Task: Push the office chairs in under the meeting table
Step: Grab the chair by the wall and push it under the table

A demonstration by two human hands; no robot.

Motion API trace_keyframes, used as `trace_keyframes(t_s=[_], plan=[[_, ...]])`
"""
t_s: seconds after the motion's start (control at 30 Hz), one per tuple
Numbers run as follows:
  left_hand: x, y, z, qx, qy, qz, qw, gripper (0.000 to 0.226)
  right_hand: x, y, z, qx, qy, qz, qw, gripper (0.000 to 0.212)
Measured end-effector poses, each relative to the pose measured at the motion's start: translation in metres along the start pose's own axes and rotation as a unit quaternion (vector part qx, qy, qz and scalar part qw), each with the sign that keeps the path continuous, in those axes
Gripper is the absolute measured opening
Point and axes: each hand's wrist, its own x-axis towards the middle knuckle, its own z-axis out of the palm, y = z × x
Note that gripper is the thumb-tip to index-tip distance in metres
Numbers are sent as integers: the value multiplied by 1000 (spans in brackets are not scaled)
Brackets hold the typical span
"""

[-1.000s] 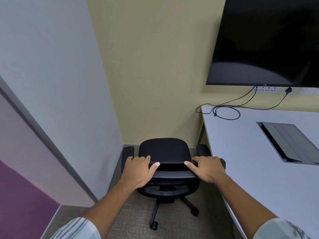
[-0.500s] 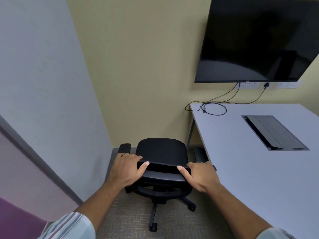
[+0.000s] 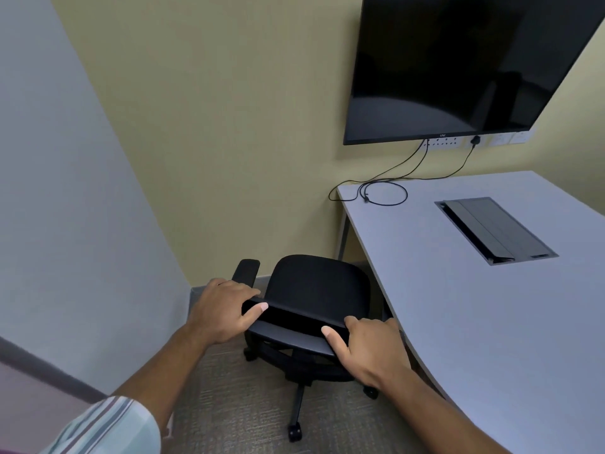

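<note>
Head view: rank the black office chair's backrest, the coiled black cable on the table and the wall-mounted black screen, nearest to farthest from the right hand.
From the right hand:
1. Black office chair's backrest, in its grip.
2. Coiled black cable, at the table's far corner.
3. Wall-mounted black screen, above, on the far wall.

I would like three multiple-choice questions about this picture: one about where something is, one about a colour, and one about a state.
1. Where does the coiled cable lie?
A. On the table's far left corner
B. On the chair seat
C. On the floor

2. What colour is the chair?
A. Grey
B. Black
C. Purple

3. What state is the wall screen in?
A. Showing a picture
B. Dark
C. Covered by a cloth

Answers:
1 A: the coiled cable rests on the table corner below the sockets.
2 B: the chair, held at its backrest by the left hand and right hand, is black.
3 B: the wall screen shows only dim reflections.
</note>
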Motion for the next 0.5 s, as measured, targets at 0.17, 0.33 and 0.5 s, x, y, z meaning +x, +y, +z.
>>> trace_keyframes(t_s=[0.17,0.33,0.5], plan=[[34,-26,-4,-20,-15,44,999,73,7,-16,4,18,9,13,1000,94],[64,-54,-6,-19,-48,80,995,65,16,-36,6,34,24,30,999,104],[88,-80,-7,-24,-58,113,992,57,27,-56,3,27,18,44,998,96]])
